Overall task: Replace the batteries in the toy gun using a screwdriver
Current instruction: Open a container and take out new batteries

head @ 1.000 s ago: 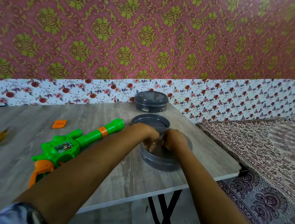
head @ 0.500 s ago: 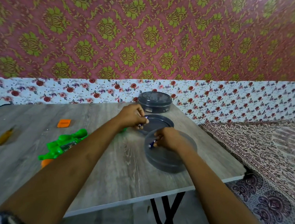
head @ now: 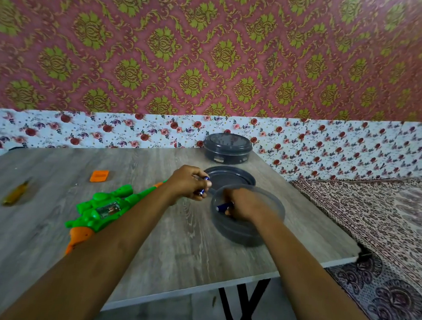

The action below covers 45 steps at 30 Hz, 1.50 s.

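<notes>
At the far left of the grey wood-grain worktop (head: 32, 233) lies a yellow-handled screwdriver (head: 14, 193), blurred and well apart from everything else. Further right, toward the wall, a small orange cover (head: 99, 176) lies flat on the worktop. The green toy gun (head: 103, 208) lies on its side left of the middle, its orange handle toward the near edge. Its barrel points away to the right and passes behind the left forearm, and a small rectangular recess shows in its flank. The left hand (head: 188, 184) sits just left of the tubs, its grip curled round a blue battery (head: 201, 191); whether it holds one or more I cannot tell. Just beside it, the right hand (head: 243, 204) reaches into an open grey tub (head: 246, 235) near the worktop's right edge, its grip pinching a second blue battery (head: 224, 206). Right behind this tub a grey lid (head: 231, 178) lies flat, and behind that a closed grey tub (head: 227, 149) stands at the far corner by the wall. A black metal leg (head: 237, 310) shows beneath the worktop, and a patterned bedspread (head: 377, 225) fills the right side
</notes>
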Motion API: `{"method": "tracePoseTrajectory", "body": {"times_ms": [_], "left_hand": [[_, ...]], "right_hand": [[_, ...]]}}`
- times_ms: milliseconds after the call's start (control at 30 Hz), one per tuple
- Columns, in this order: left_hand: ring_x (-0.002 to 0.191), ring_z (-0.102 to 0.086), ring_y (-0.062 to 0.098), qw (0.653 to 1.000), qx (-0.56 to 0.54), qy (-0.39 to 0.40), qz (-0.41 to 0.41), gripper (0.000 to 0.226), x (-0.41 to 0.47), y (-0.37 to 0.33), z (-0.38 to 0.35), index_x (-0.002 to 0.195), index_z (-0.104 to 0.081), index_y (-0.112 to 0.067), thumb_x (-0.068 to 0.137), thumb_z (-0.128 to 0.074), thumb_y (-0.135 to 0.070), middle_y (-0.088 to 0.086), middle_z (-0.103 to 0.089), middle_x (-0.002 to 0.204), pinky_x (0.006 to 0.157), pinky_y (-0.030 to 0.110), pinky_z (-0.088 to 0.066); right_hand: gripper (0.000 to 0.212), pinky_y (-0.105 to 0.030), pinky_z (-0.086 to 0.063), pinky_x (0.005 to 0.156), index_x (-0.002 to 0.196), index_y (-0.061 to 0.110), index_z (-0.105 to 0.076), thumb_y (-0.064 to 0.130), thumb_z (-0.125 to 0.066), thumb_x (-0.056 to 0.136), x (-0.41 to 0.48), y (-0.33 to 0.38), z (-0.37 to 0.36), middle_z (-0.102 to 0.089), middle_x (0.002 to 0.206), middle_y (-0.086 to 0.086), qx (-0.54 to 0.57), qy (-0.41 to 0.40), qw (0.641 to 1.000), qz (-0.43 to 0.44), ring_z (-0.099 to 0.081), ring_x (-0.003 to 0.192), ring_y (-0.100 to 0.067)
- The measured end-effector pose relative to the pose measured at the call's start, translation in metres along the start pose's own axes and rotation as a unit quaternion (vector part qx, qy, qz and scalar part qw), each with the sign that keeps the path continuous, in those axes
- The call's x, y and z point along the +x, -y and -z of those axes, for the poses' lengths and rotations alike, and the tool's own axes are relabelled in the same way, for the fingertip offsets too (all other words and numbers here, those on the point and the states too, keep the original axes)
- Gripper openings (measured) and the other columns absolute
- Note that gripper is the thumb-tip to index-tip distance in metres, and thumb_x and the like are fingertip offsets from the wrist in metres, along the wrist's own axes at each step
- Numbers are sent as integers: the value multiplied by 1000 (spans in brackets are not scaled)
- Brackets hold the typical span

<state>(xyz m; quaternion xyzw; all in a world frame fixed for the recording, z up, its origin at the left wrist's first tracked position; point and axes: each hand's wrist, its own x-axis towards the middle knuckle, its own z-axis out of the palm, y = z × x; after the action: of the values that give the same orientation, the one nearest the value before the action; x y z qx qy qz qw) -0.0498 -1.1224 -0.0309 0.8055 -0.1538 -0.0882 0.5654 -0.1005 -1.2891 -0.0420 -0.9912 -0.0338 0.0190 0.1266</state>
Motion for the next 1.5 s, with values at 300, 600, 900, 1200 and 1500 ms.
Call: {"method": "tracePoseTrajectory", "body": {"times_ms": [300, 600, 900, 1200, 1500], "left_hand": [[58, -62, 17, 1000, -12, -15, -3, 14, -13, 1, 7, 102, -61, -4, 88, -63, -5, 16, -62, 80, 47, 19, -53], [63, -63, 20, 999, -42, -22, -12, 9, -23, -4, 13, 97, -61, -4, 88, -63, -6, 12, -63, 76, 48, 19, -53], [62, -62, 20, 999, -50, -22, -5, 5, -29, 1, 13, 93, -59, -5, 88, -63, -6, 14, -62, 76, 49, 20, -54], [63, -64, 21, 998, -50, -24, -2, 5, -30, 9, 19, 92, -61, -9, 88, -64, -8, 14, -62, 78, 53, 24, -54], [58, -62, 17, 998, -49, -33, 8, 12, -32, 14, 18, 100, -59, -4, 89, -62, -6, 13, -61, 76, 55, 23, -57]], "right_hand": [[18, -27, -42, 77, 103, 10, -63, 14, -61, 86, 1, -7, -3, -65, 103, -10, 41, -37, 995, -82, -54, 83, -18], [12, -16, -43, 51, 92, 2, -73, 3, -63, 84, -3, -15, 4, -70, 91, -11, 294, -132, 938, -130, -53, 59, -8], [22, -16, -46, 53, 103, 0, -69, 12, -67, 84, -5, -7, 0, -64, 78, -8, 367, -125, 911, -142, -54, 62, -13], [25, -27, -47, 83, 109, 6, -65, 15, -65, 85, -3, 14, -3, -66, 111, -12, 136, -102, 980, -102, -62, 101, -22], [25, -30, -48, 86, 109, 4, -62, 15, -61, 87, -2, 15, -8, -66, 106, -14, 71, -88, 983, -148, -61, 92, -22]]}}
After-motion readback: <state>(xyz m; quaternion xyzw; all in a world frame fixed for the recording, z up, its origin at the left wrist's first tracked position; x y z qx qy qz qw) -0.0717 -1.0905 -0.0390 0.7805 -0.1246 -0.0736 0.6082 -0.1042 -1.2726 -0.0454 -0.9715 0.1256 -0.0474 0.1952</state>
